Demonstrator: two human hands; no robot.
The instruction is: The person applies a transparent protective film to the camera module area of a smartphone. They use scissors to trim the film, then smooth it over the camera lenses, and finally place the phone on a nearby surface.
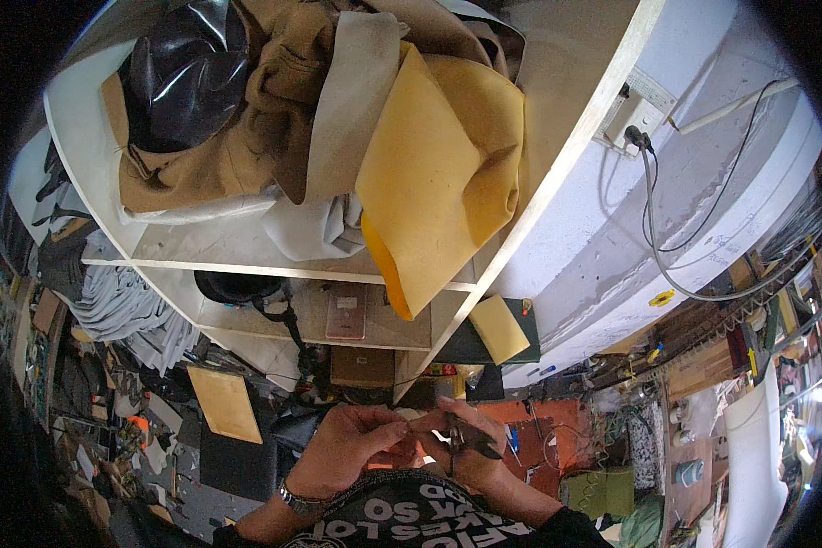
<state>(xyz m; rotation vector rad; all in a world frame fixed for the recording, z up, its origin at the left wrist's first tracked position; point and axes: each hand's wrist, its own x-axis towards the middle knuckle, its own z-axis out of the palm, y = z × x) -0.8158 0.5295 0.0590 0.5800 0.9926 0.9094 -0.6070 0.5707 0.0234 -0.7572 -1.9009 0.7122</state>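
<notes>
Close in front of my body, my two hands almost meet. My left hand (354,446) is closed, thumb and fingers pinched together at its right side. What it pinches is too small to make out. My right hand (477,461) is closed around a small dark tool with a pointed end (473,438), which sticks out to the right across the fingers. Its exact kind is unclear. The fingertips of both hands come together near the middle, and a small pale patch shows between them. A watch (299,500) is on my left wrist.
Ahead stands a wooden shelf unit (557,183) with rolled yellow (438,173), brown and black sheet material. A phone-like pink slab (346,312) lies on a lower shelf. A yellow block (499,330) sits right of it. A plugged-in cable (653,210) hangs on the wall. Scraps litter the left floor.
</notes>
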